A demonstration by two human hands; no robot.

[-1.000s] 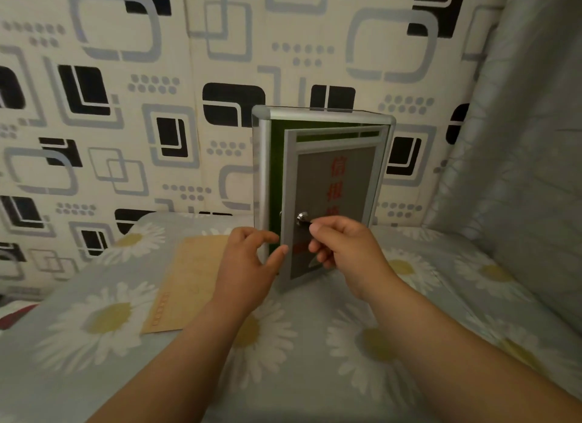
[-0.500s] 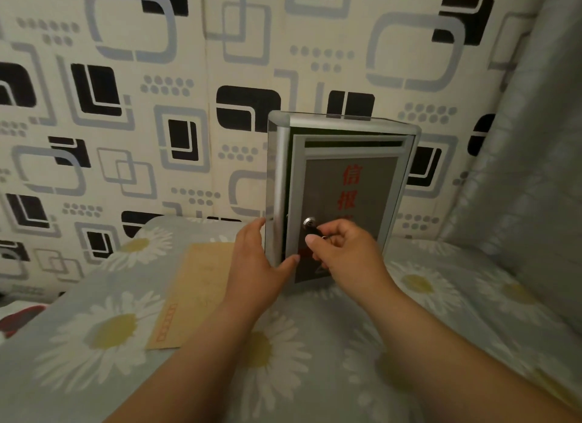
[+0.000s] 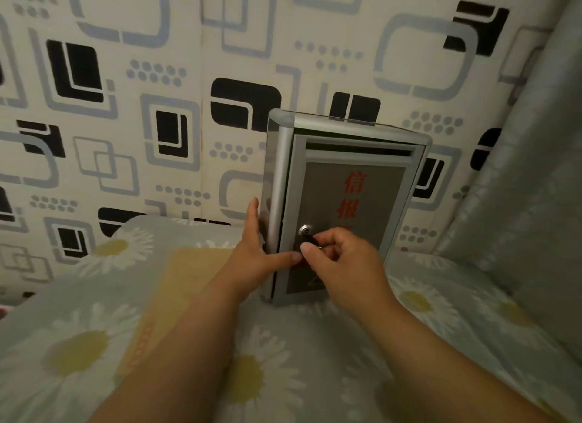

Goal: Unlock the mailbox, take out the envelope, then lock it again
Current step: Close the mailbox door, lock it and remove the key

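A grey metal mailbox (image 3: 352, 158) with red characters on its door stands upright on the bed against the wall. Its door lies flush with the frame. The round silver lock (image 3: 305, 230) sits at the door's left edge with a black-headed key (image 3: 310, 241) in it. My right hand (image 3: 340, 262) pinches that key. My left hand (image 3: 255, 252) braces the box's left side, fingers flat on the side wall and thumb across the front edge. A tan envelope (image 3: 176, 296) lies flat on the bed to the left of the box, partly under my left forearm.
The bed (image 3: 315, 375) has a grey cover with a daisy print. A patterned padded wall (image 3: 157, 107) rises behind the box. A grey curtain or cushion (image 3: 529, 202) stands close on the right.
The door, ajar a second ago, has swung shut against the frame. My left hand slid from the door's edge to the box's left side. My right hand stayed on the key.
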